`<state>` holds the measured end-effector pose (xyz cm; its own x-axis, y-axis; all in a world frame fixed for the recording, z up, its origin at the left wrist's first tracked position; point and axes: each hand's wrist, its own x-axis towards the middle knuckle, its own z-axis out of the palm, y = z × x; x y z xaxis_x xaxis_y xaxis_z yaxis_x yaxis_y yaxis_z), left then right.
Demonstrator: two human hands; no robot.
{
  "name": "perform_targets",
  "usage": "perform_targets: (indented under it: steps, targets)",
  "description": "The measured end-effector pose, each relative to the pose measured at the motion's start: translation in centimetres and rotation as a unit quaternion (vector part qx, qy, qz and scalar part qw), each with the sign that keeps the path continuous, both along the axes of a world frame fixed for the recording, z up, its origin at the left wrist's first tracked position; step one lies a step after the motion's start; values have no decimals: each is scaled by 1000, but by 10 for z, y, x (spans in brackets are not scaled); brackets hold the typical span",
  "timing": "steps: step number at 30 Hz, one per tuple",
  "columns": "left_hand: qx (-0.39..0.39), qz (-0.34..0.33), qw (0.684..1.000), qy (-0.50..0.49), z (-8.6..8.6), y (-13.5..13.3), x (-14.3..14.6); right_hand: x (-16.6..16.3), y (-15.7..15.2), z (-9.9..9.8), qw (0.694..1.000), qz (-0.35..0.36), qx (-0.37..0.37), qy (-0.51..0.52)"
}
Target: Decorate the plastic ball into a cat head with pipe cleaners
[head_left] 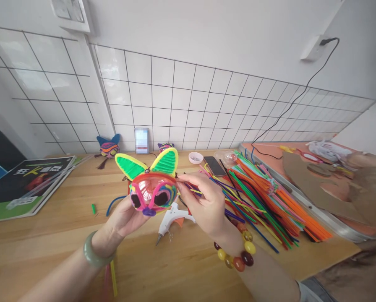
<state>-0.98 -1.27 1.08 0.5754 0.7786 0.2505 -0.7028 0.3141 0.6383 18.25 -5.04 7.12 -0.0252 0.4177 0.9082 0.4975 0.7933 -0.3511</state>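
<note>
A pipe-cleaner animal head (152,193) built on a clear plastic shell is held up over the table. It has green ears edged in yellow, dark eyes, pink lines and a purple nose. My left hand (125,216) is closed around its lower left side, with the fingers partly hidden behind it. At its right edge, just under the ear, the thumb and fingertips of my right hand (203,199) pinch together; what lies between them is too small to make out. Below the head, a white glue gun (169,219) lies on the wooden table (188,260).
Many coloured pipe cleaners (266,197) spread across the right side, near a dark phone (215,166) and a pink bowl (195,158). Another animal head (109,149) and a lit phone (142,141) stand by the wall. A co-worker's hand (361,161) is at far right, beside cardboard (314,184).
</note>
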Motion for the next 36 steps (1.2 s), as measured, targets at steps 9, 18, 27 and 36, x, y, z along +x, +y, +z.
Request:
perform_targets:
  steps: [9, 18, 27, 36]
  targets:
    - [-15, -12, 1000, 7, 1, -3, 2, -2, -1, -2, 1000, 5, 9, 13]
    - [-25, -64, 997, -24, -10, 3, -1, -2, -1, -2, 1000, -13, 20, 2]
    - [-25, -89, 995, -45, -6, 2, 1, -4, -1, -5, 999, 12, -15, 33]
    - [-39, -88, 994, -49, -4, 2, 2, -4, 4, -13, 996, 44, -28, 68]
